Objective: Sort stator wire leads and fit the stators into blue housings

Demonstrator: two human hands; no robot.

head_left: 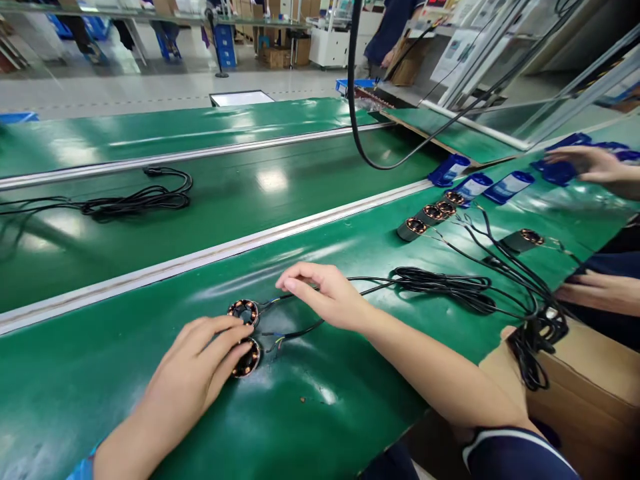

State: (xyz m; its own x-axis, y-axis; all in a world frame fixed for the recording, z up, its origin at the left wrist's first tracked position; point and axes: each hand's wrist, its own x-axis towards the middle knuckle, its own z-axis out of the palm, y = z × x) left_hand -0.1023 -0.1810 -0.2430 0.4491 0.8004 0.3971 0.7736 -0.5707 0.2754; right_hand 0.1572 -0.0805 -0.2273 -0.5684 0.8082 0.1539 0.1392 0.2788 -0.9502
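Note:
Two motor stators, round black rings with copper windings, stand side by side on the green work surface point(320, 360). My left hand point(195, 367) has its fingers round the near stator point(249, 363), and a fingertip reaches the far stator point(244, 311). The hand partly covers both. My right hand point(325, 290) hovers to their right with loosely bent fingers, thumb and forefinger apart, seemingly holding nothing. Below it, a black cable point(370, 288) leads toward the far stator. A second black cable end point(303, 331) with thin coloured wires lies beside the near stator.
Several stators point(413, 229) and blue housings point(509, 187) stand at the right. A coiled cable bundle point(445, 283) lies before them. Another person's hands point(595, 163) are at the far right, near a cardboard box point(585, 380). A black cable point(353, 87) hangs overhead; another bundle point(135, 203) lies in the recessed lane.

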